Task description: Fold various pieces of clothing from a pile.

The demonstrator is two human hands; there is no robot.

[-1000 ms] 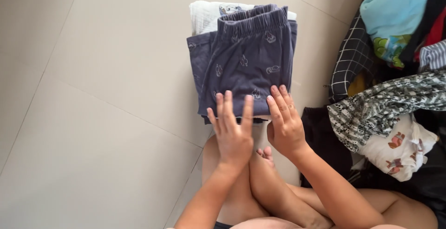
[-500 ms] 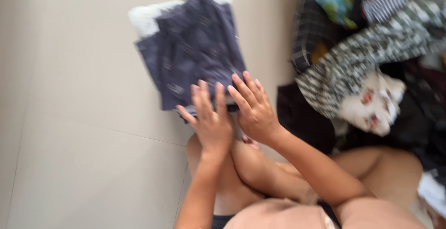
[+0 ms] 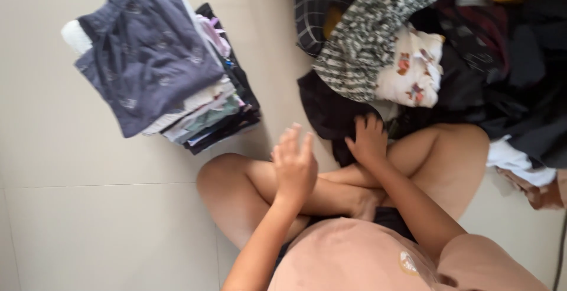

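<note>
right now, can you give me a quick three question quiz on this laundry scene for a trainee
1. True or false: the left hand holds a garment.
2. What does the right hand touch? A) the black garment B) a yellow towel C) a shoe
3. Fill in: the folded stack is topped by dark blue ____.

Key:
1. False; it is open in the air above the knee, holding nothing.
2. A
3. shorts

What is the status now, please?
Right hand on black garment. Left hand open, empty. Folded stack apart, left side.
</note>
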